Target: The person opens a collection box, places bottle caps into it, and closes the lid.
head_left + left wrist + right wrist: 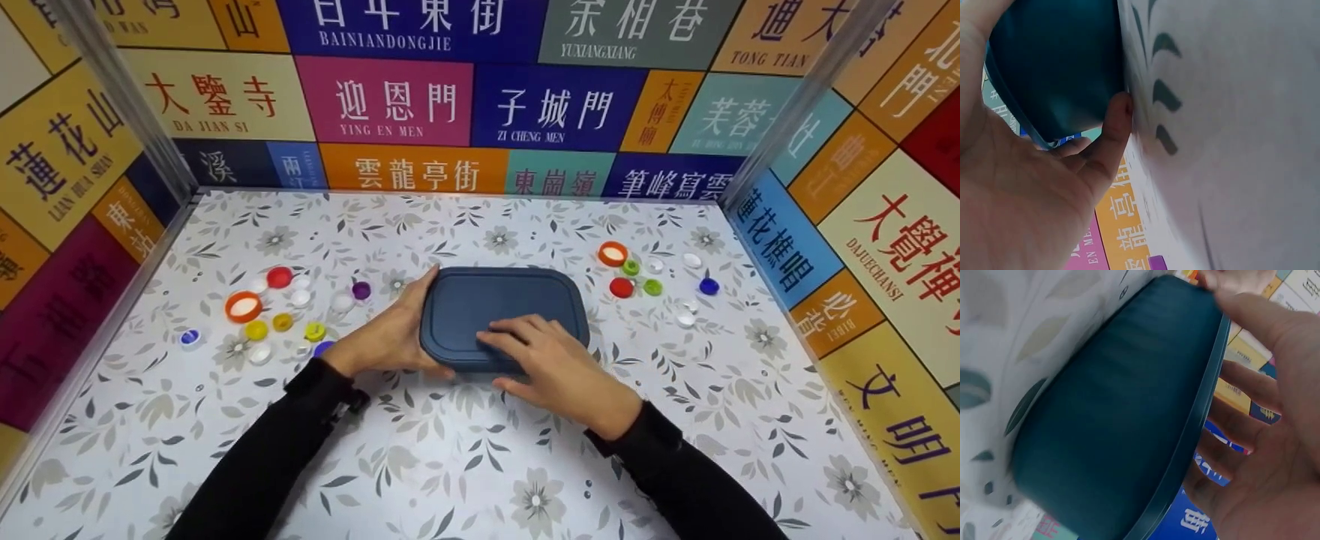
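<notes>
A dark blue lidded food container sits on the floral-patterned table, its lid on. My left hand grips its left end, thumb at the front corner and fingers at the back. The left wrist view shows those fingers against the container's side wall. Over the right part of the lid lies my right hand, fingers extended and lightly bent across the top. In the right wrist view, that hand has its fingers over the container's rim. What is inside the container is hidden.
Left of the container lie scattered bottle caps, among them an orange cap, a red cap and a purple cap. On the right are another orange cap, a green cap and a blue cap. Sign-printed panels enclose the table.
</notes>
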Action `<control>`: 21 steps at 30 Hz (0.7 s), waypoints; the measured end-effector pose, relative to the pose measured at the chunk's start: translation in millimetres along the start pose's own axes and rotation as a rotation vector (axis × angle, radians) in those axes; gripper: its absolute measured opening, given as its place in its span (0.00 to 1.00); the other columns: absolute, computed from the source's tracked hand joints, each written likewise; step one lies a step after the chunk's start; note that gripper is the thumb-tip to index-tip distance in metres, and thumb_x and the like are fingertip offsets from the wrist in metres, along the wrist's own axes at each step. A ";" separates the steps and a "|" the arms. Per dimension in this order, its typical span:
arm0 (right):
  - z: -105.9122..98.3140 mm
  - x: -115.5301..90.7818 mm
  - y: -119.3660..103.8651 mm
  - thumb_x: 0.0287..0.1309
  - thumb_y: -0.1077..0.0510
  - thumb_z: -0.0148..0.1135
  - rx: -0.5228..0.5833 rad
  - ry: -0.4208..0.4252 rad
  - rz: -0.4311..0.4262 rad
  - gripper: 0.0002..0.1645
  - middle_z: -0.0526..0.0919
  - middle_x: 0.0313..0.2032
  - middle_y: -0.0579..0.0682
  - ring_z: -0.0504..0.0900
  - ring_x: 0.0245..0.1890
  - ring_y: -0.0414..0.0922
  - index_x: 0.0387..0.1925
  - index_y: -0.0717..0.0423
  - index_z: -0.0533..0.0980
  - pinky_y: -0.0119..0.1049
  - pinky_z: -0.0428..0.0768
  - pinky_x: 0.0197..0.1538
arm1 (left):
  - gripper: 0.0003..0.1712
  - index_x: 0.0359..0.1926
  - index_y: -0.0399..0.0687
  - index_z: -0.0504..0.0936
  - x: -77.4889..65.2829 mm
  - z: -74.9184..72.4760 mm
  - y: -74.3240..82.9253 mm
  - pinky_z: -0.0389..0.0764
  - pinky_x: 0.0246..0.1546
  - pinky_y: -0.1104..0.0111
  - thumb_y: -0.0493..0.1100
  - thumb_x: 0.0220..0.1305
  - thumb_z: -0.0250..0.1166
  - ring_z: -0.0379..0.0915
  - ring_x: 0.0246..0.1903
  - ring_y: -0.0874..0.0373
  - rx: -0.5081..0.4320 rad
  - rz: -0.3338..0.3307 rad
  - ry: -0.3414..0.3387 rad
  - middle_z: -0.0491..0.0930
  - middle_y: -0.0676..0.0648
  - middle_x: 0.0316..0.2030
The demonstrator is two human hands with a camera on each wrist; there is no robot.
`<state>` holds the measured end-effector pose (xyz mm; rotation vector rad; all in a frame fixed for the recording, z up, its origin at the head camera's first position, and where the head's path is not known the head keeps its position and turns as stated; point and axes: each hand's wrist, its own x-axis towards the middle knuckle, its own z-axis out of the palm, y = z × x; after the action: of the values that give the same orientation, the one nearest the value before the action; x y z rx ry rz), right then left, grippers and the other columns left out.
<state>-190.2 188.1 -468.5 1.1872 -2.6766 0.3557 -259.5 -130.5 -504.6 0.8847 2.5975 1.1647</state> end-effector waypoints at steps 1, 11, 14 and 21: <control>1.1 1.4 -2.5 0.73 0.44 0.83 -0.025 0.007 -0.014 0.41 0.85 0.75 0.53 0.85 0.71 0.54 0.81 0.45 0.80 0.55 0.88 0.70 | 0.99 0.96 0.44 0.30 0.0 0.1 0.3 0.60 0.94 0.45 0.57 0.47 0.98 0.51 0.93 0.36 0.001 0.002 0.003 0.46 0.32 0.94; 7.6 8.0 -13.8 0.69 0.60 0.84 -0.171 0.197 -0.108 0.21 0.93 0.51 0.47 0.88 0.44 0.46 0.61 0.48 0.94 0.39 0.91 0.42 | 0.97 0.96 0.40 0.34 1.4 1.2 4.1 0.65 0.92 0.43 0.53 0.45 0.98 0.58 0.90 0.33 0.008 0.001 0.016 0.52 0.28 0.92; 8.6 7.7 -13.3 0.70 0.62 0.82 -0.180 0.208 -0.130 0.20 0.93 0.48 0.47 0.87 0.40 0.46 0.61 0.49 0.94 0.38 0.92 0.38 | 0.97 0.96 0.40 0.34 0.7 0.9 4.8 0.66 0.92 0.43 0.50 0.45 0.98 0.60 0.89 0.33 -0.001 0.003 0.017 0.54 0.27 0.91; 10.2 8.4 -12.2 0.68 0.64 0.79 -0.220 0.239 -0.171 0.21 0.89 0.42 0.46 0.85 0.35 0.43 0.60 0.49 0.95 0.35 0.86 0.26 | 0.98 0.97 0.43 0.35 -1.3 2.8 4.5 0.69 0.90 0.44 0.49 0.42 0.99 0.65 0.86 0.34 -0.008 -0.025 0.032 0.57 0.28 0.89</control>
<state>-187.4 171.2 -474.3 1.2102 -2.3234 0.1598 -255.3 -127.1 -503.4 0.8363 2.6195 1.1908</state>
